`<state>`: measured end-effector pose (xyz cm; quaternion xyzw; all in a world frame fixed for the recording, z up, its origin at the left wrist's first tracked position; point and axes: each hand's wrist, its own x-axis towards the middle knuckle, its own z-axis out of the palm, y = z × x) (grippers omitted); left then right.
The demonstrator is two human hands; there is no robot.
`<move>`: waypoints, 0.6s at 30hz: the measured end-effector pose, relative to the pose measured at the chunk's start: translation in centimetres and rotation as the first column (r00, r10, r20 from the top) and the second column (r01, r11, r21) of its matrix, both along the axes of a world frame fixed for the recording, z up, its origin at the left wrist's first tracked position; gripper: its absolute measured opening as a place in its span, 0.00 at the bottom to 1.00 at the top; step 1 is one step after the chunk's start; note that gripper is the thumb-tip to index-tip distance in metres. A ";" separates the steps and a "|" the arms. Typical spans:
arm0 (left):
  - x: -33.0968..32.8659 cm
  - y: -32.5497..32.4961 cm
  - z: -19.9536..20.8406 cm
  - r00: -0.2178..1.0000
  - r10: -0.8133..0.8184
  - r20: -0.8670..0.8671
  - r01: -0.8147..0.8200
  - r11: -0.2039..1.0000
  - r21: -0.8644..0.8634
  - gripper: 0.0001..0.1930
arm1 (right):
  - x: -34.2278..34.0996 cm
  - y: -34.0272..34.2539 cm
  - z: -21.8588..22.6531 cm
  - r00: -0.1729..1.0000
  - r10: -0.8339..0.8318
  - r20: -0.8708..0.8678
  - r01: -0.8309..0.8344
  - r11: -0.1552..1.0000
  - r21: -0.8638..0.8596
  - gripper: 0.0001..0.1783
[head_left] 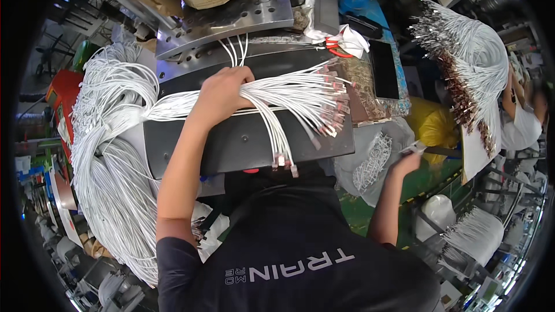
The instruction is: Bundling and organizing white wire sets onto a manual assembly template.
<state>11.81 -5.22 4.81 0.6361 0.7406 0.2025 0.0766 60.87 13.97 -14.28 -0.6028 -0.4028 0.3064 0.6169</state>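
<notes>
My left hand (224, 93) is closed over a bundle of white cables (283, 89) lying across a black work plate (225, 141). The cable ends fan out to the right, tipped with small pinkish connectors. A few of them hang down toward the plate's front edge, and some thin strands rise behind the hand. Off to the right, my right hand (408, 163) is pinched around a small whitish piece that I cannot identify. It is beside a clear plastic bag (341, 167) of small white parts.
A perforated metal press plate (231, 29) stands behind the work. Large white cable coils (115, 179) hang at the left. Red-handled pliers (338, 48) and a black phone-like slab (384, 70) lie right. Beyond a yellow bag (430, 121), another person (523, 121) is beside hanging cables (471, 46).
</notes>
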 end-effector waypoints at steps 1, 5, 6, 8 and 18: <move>0.4 0.9 0.0 0.998 -0.060 -0.010 0.060 0.998 0.028 0.21 | 1.2 -2.0 -4.9 0.997 0.075 0.035 -0.060 0.949 -0.310 0.15; 1.6 2.2 0.8 0.990 -0.126 0.056 0.125 0.992 0.024 0.20 | 2.2 -7.3 -12.6 0.633 0.501 0.590 -0.217 0.846 -0.486 0.11; 1.7 2.2 1.0 0.987 -0.128 0.093 0.126 0.992 0.030 0.19 | 1.0 -7.4 -10.7 0.707 0.377 0.599 -0.209 0.920 -0.332 0.11; 1.4 1.8 1.3 0.989 -0.108 0.101 0.108 0.994 0.010 0.19 | -2.8 -5.2 -2.1 0.757 0.220 0.615 -0.323 0.945 0.059 0.10; 1.8 -1.6 1.4 0.991 -0.118 0.066 0.098 0.963 0.251 0.16 | -29.2 -6.8 24.8 -0.234 0.410 0.881 -0.935 0.153 -0.320 0.39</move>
